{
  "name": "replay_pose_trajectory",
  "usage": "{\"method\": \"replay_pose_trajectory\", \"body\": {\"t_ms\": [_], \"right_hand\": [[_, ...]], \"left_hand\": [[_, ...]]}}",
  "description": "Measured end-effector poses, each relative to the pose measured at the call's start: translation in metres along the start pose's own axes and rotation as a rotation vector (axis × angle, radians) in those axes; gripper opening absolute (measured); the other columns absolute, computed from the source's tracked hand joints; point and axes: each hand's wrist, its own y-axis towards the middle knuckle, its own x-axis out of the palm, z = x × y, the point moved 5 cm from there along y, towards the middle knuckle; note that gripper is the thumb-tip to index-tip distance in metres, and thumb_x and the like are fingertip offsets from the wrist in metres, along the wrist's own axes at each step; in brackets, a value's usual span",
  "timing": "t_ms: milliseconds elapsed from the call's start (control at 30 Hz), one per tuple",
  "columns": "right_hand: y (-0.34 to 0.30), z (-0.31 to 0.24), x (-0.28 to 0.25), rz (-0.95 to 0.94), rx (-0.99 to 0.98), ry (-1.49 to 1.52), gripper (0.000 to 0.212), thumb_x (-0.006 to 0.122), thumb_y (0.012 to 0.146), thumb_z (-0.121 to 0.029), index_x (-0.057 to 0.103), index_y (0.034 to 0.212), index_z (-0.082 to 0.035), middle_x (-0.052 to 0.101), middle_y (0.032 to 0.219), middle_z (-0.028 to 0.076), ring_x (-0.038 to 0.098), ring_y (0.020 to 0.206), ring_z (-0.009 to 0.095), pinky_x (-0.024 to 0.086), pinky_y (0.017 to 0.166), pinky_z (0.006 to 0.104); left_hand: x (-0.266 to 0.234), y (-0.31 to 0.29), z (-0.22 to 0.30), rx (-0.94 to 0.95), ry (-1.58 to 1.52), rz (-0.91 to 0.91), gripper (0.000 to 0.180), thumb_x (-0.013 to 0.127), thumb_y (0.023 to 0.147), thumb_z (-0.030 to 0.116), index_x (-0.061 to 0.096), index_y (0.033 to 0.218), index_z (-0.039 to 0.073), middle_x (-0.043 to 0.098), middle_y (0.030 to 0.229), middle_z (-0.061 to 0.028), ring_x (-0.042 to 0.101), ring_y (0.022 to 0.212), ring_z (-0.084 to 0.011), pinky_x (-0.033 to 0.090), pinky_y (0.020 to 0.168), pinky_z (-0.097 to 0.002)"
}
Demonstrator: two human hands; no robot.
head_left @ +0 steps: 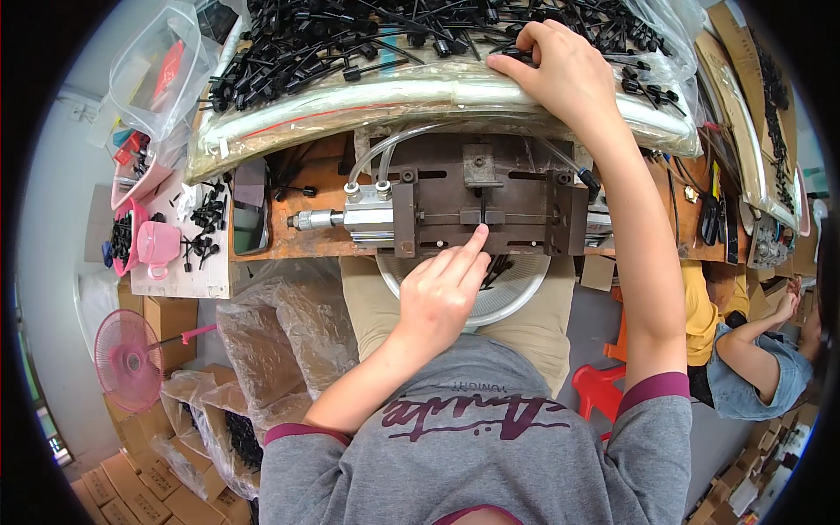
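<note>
My left hand has its index finger stretched out, and the fingertip touches the small clamp block at the middle of a dark metal fixture. Its other fingers are loosely bent, and I see nothing held in them. A thin black rod stands upright in the block. My right hand reaches over the padded tray edge into a heap of black plastic parts with thin stems. Thumb and forefinger are apart there; the other fingertips are partly hidden. Under the fixture a white basket on my lap contains several black parts.
Clear air tubes run to a silver cylinder left of the fixture. A pink cup and loose parts sit at the left. Below is a pink fan. Right are a red stool and another person.
</note>
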Motion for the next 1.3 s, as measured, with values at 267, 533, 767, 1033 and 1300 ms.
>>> {"method": "replay_pose_trajectory", "body": {"t_ms": [267,533,767,1033,1300], "right_hand": [[-0.025,0.001,-0.027,0.17,-0.064,0.336,0.025,0.078,0.082,-0.027,0.072,0.097,-0.008,0.069,0.083,0.001,0.059,0.062,0.014,0.048,0.059,0.0297],[-0.117,-0.018,-0.055,0.116,0.033,0.798,0.022,0.078,0.079,-0.003,0.071,0.1,-0.003,0.068,0.091,0.005,0.059,0.064,0.008,0.048,0.054,0.0245],[-0.188,-0.046,-0.04,0.066,-0.211,0.529,0.028,0.077,0.075,0.001,0.065,0.1,0.001,0.063,0.127,0.018,0.068,0.103,0.031,0.057,0.086,0.0373],[-0.219,-0.081,-0.006,-0.021,-0.349,0.258,0.021,0.066,0.075,-0.007,0.064,0.095,0.001,0.065,0.128,0.021,0.065,0.07,0.014,0.052,0.066,0.0279],[-0.205,-0.085,-0.01,-0.075,-0.349,0.199,0.023,0.066,0.071,-0.006,0.062,0.094,0.0,0.066,0.126,0.024,0.059,0.057,0.009,0.047,0.059,0.0249]], "left_hand": [[-0.001,0.013,0.0,0.033,0.074,-0.058,0.026,0.081,0.066,0.01,0.069,0.088,0.006,0.072,0.119,-0.0085,0.068,0.069,-0.0168,0.052,0.064,-0.0293],[-0.018,0.024,-0.005,0.009,-0.081,-0.159,0.029,0.083,0.072,0.018,0.072,0.096,0.007,0.075,0.108,-0.0076,0.069,0.068,-0.0157,0.054,0.061,-0.0287],[-0.065,0.13,-0.028,0.066,-0.332,0.244,0.017,0.078,0.083,0.009,0.074,0.098,0.003,0.074,0.094,-0.0096,0.072,0.078,-0.0179,0.057,0.07,-0.027],[0.005,0.232,-0.022,0.128,0.034,0.218,0.016,0.066,0.085,0.012,0.058,0.096,0.005,0.07,0.081,-0.015,0.072,0.078,-0.0324,0.058,0.067,-0.0412],[0.025,0.254,-0.033,0.053,0.142,0.215,0.009,0.059,0.083,0.005,0.058,0.09,0.001,0.069,0.079,-0.0212,0.071,0.075,-0.0376,0.057,0.066,-0.046]]}}
